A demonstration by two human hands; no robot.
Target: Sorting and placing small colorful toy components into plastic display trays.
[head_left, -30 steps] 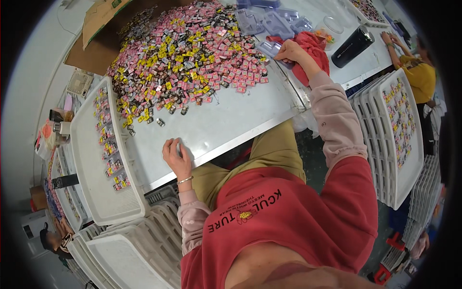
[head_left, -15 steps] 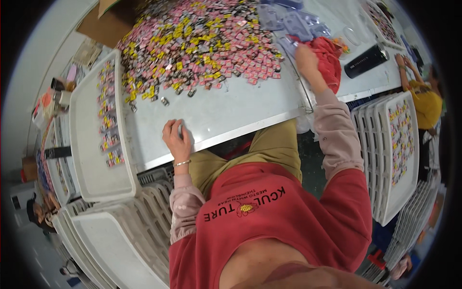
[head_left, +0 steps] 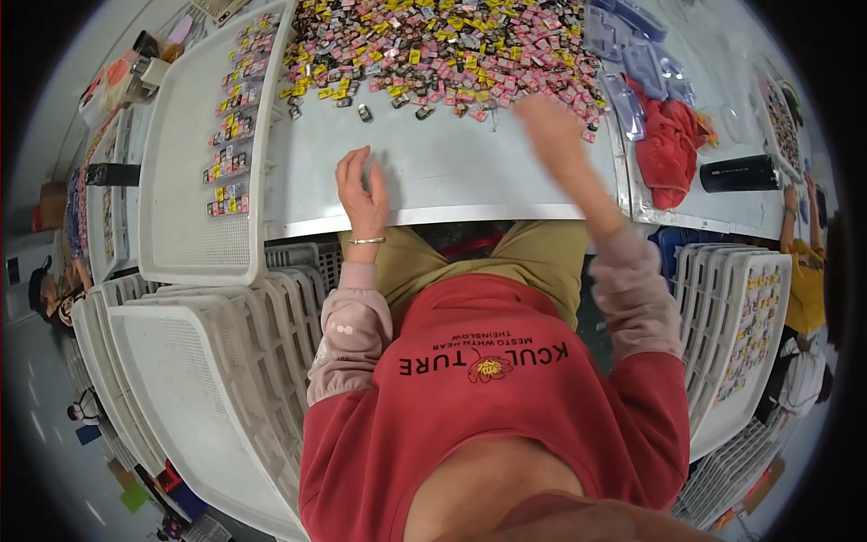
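My left hand point(head_left: 363, 197) rests at the front of the pale work table point(head_left: 433, 176), fingers slightly curled and apart, holding nothing. Over the near right edge of a wide heap of small pink, yellow and black rectangular pieces point(head_left: 470, 54) is my right hand point(head_left: 553, 135). Motion smears its fingers, so whether it holds anything cannot be made out. To its right, several clear plastic moulded trays point(head_left: 646, 68) lie beside the heap, one of them point(head_left: 623, 104) close to a crumpled red cloth point(head_left: 666, 154).
A white plastic tray point(head_left: 185, 199) at the left carries a row of filled clear packs point(head_left: 230, 163). Stacked white trays point(head_left: 181, 361) stand at lower left, more trays point(head_left: 736, 334) at right. A black bottle point(head_left: 741, 173) lies on the table. Another person in yellow point(head_left: 806, 289) is at far right.
My right hand has swung left from beside the red cloth to the heap's near edge. My left hand stays open on the table. The whole view has shifted.
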